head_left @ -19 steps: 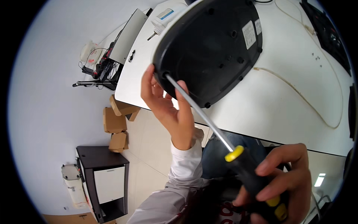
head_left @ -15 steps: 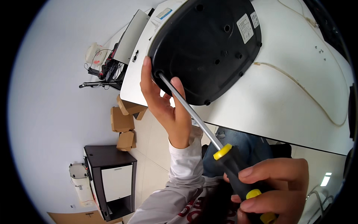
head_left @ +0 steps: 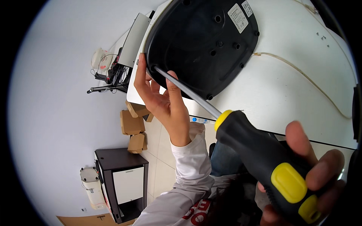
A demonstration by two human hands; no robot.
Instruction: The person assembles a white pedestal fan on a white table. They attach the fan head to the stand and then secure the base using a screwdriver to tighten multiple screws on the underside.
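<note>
A black plastic appliance base with screw holes and white labels is tilted up on the white table, underside toward me. My left hand grips its left rim, index finger along the edge and thumb beside the screwdriver's shaft. The screwdriver has a long metal shaft and a thick black-and-yellow handle. Its tip sits in a hole near the base's lower left rim, so the tip and any screw are hidden. At lower right my right hand holds the handle's rear end loosely, with the thumb raised off it and some fingers behind it.
Several small screws lie on the white table at the far right. A pale cable curves across the tabletop. Below the table edge are a blue-capped bottle, cardboard boxes and a dark cabinet.
The right-hand fingers have loosened and shifted on the handle, which appears larger and higher, with more of it showing. The view has shifted slightly; the left hand keeps its hold.
</note>
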